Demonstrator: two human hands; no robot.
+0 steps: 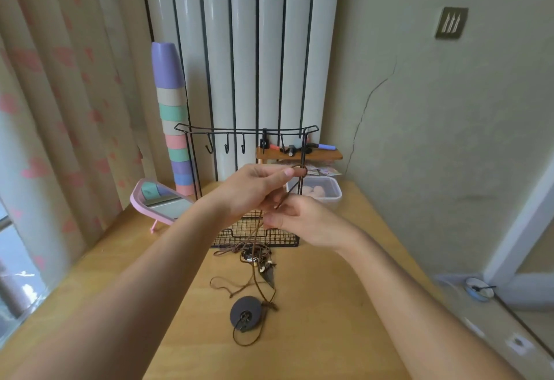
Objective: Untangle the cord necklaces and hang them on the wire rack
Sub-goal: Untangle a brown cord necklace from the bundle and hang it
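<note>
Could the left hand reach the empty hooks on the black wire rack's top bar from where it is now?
Probably yes. The left hand, pinching a brown cord loop, is raised just below the black wire rack top bar, and nothing sits between it and the empty hooks. The cord's tangled lower end may hold it back.

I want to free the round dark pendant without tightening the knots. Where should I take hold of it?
Probably pinch the round dark pendant by its rim, coming straight down from above. It lies flat on the table, apart from the tangle of cords. Avoid its cord, which runs up toward the left hand and right hand.
</note>
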